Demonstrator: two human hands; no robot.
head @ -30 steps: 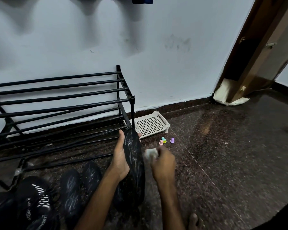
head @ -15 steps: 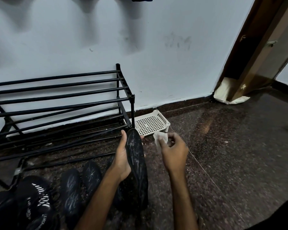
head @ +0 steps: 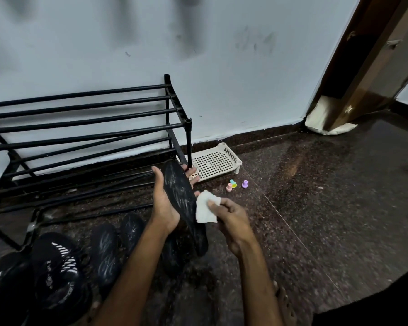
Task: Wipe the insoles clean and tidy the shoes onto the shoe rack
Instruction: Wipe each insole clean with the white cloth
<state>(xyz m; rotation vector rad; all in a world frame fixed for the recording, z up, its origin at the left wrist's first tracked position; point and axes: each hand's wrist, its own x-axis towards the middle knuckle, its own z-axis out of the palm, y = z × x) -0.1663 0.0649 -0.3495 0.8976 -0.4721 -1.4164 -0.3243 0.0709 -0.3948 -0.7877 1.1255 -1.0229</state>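
Head view shows your right hand (head: 234, 223) down at the insole (head: 180, 192) again. Compared with half a second ago, the white cloth (head: 205, 211) is no longer lifted clear up by the perforated tray (head: 218, 161); it now lies against the insole's right edge, about halfway along its length. The insole itself sits much as it does in the earlier pictures, raised off the floor and tilted, toe end up by the corner post of the shoe rack (head: 92, 111), heel end low over the floor.

You are mid-wipe, I judge, starting a fresh stroke on an insole whose face shows pale streaks, so it is not yet clean.

Your left hand (head: 163, 207) holds the insole from behind: thumb up along its left edge, fingertips curled round and showing past the right edge near the toe. Your right hand pinches the cloth between thumb and curled fingers, knuckles turned outward, forearm coming in from low right.

Two more dark insoles (head: 105, 252) lie flat on the floor to your left, and black shoes (head: 54, 274) with white stripes sit beyond them at the lower left corner, just in front of the rack. Nothing rests on the rack's bars, so the tidying is all ahead. Small coloured pieces (head: 232, 184) lie near the tray.
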